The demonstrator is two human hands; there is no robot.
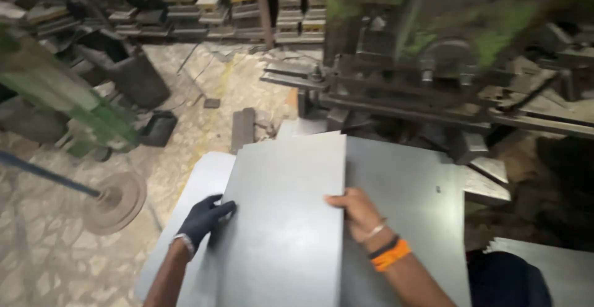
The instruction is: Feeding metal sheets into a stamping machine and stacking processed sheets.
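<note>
A grey metal sheet (284, 214) lies on top of a stack of similar sheets (408, 195) in front of me. My left hand (204, 219), in a dark glove, grips the top sheet's left edge. My right hand (354, 211), bare with an orange band and a bracelet at the wrist, holds the sheet's right edge, fingers curled over it. The top sheet sits slightly askew on the wider sheets below.
A dark metal press machine (433, 78) stands just beyond the sheets. A green machine frame (68, 96) and a round disc (114, 200) are on the stone floor at left. Shelves with stacked metal parts (204, 10) line the back. Another sheet (557, 263) lies lower right.
</note>
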